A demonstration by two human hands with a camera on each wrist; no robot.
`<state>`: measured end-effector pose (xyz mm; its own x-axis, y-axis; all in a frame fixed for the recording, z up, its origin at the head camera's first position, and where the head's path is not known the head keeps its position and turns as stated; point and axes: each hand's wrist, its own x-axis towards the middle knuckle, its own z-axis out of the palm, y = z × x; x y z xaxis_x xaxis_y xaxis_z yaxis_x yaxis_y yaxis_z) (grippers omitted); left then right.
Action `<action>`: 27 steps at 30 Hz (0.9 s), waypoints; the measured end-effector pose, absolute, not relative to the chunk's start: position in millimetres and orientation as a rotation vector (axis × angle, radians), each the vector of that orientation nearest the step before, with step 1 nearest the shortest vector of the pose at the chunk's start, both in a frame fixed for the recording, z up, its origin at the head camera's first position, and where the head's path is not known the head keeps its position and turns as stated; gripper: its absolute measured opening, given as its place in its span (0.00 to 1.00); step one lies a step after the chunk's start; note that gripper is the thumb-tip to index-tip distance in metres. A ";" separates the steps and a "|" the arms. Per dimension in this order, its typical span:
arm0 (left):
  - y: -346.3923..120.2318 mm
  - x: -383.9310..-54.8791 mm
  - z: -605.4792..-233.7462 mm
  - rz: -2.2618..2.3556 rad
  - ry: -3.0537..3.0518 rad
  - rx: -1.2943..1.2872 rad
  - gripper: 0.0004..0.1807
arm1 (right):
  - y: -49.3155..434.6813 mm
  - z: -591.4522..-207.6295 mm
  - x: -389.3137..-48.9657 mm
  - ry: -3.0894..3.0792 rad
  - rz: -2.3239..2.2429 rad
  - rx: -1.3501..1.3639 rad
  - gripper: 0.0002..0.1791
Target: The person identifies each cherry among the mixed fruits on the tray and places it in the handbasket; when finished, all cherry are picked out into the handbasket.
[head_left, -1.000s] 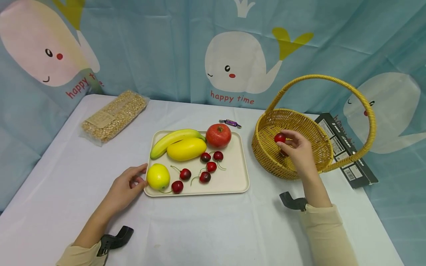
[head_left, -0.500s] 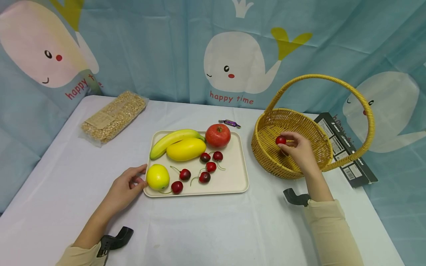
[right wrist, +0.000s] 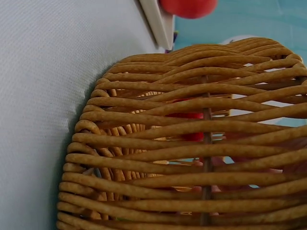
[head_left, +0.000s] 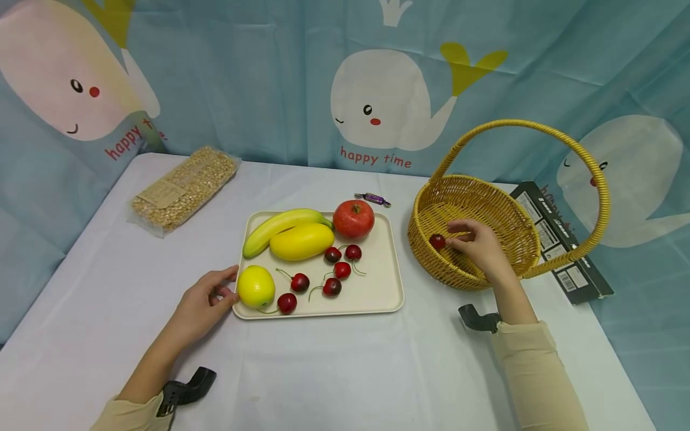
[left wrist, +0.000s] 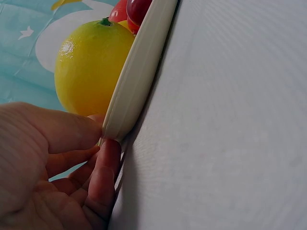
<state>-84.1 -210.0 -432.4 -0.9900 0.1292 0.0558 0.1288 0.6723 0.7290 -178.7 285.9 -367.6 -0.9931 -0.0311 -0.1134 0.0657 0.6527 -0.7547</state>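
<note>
In the head view my left hand [head_left: 203, 302] pinches the left rim of the cream tray [head_left: 372, 299], thumb and finger at the edge in the left wrist view. Close to it sits a yellow lemon [head_left: 256, 287]. A banana [head_left: 280, 226], a yellow mango-shaped fruit [head_left: 302, 242], a red pomegranate-like fruit [head_left: 353, 219] and several cherries [head_left: 299, 282] lie on the tray. My right hand [head_left: 481, 246] is inside the wicker basket [head_left: 439, 263], fingers spread. Just left of its fingertips a cherry [head_left: 437, 241] lies in the basket. The right wrist view shows mostly basket weave [right wrist: 192, 143].
The basket's tall handle [head_left: 598, 185] arches over its right side. Behind it lies a black box [head_left: 563, 245]. A purple-wrapped candy [head_left: 372, 199] is behind the tray, and a bag of grains [head_left: 185, 190] lies at back left. A printed curtain [head_left: 269, 90] hangs behind the table.
My right hand has lowered into the basket and let go of the cherry, which now lies farther left, near the basket's inner wall. The left hand and tray have stayed put.
</note>
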 end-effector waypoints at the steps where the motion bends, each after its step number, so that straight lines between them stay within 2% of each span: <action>1: -210.1 -84.0 -432.7 1.255 2.874 0.225 0.29 | 285.7 -367.7 -179.0 2.748 -1.257 0.023 0.21; 18: -209.8 -84.2 -432.2 1.248 2.877 0.225 0.28 | 278.5 -362.4 -172.6 2.817 -1.318 -0.048 0.23; 27: -211.0 -84.7 -434.5 1.264 2.874 0.234 0.28 | 223.2 -326.8 -151.4 2.846 -1.621 -0.354 0.16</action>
